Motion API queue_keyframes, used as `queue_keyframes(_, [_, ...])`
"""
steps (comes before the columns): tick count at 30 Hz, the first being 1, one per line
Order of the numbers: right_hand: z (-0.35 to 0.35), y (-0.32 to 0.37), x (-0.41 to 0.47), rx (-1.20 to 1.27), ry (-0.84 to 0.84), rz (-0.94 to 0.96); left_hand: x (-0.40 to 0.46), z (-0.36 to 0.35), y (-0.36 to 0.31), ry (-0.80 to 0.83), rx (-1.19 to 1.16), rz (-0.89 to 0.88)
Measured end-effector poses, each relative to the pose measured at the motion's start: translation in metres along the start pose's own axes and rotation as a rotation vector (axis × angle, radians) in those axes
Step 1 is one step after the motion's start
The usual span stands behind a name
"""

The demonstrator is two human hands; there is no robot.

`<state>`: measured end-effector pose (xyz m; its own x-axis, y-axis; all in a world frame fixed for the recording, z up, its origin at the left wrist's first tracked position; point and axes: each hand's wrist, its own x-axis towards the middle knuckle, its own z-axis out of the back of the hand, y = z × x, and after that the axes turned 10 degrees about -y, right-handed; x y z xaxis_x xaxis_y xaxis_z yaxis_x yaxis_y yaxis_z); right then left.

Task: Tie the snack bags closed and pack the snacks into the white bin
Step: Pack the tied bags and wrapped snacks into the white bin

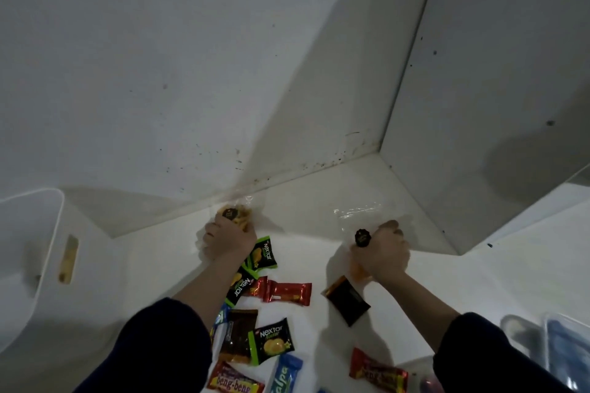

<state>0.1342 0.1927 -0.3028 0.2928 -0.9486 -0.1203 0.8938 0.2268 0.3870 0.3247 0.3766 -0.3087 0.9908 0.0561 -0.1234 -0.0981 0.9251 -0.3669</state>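
Currently my left hand (228, 241) has fingers curled round a clear snack bag (234, 215) of yellowish snacks with a dark round sticker, at the far edge of the white surface (153, 265) by the wall. Right hand (383, 252) grips a second clear bag (359, 223), fingers closed around its gathered plastic just beside a dark sticker; the loose end lies flat, far of the knuckles. Two bags, one per hand. White bin (44, 233) sits far left, well apart from both. Loose wrapped snacks near me, between the arms: three green Nextar packs (265, 254), two red beng-beng bars (378, 372), one black packet (348, 300).
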Motion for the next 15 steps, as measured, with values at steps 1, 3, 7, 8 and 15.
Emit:
queue_keyframes(1, [0.003, 0.0, -0.001, 0.026, 0.004, 0.016, -0.002, 0.002, 0.001, -0.002, -0.055, 0.002])
queue_keyframes(3, [0.013, 0.002, -0.005, 0.069, 0.042, 0.041, -0.005, 0.008, 0.007, -0.005, -0.258, 0.002])
queue_keyframes(7, [0.041, 0.016, -0.022, 0.156, 0.092, 0.042, -0.027, 0.036, 0.017, 0.048, -0.646, -0.087])
queue_keyframes(8, [0.051, 0.023, -0.03, 0.18, 0.115, 0.043, -0.034, 0.047, 0.017, 0.051, -0.692, -0.109])
queue_keyframes(15, [0.115, 0.086, -0.119, 0.631, 0.301, 0.041, -0.079, 0.151, 0.027, 0.116, -0.974, -0.265])
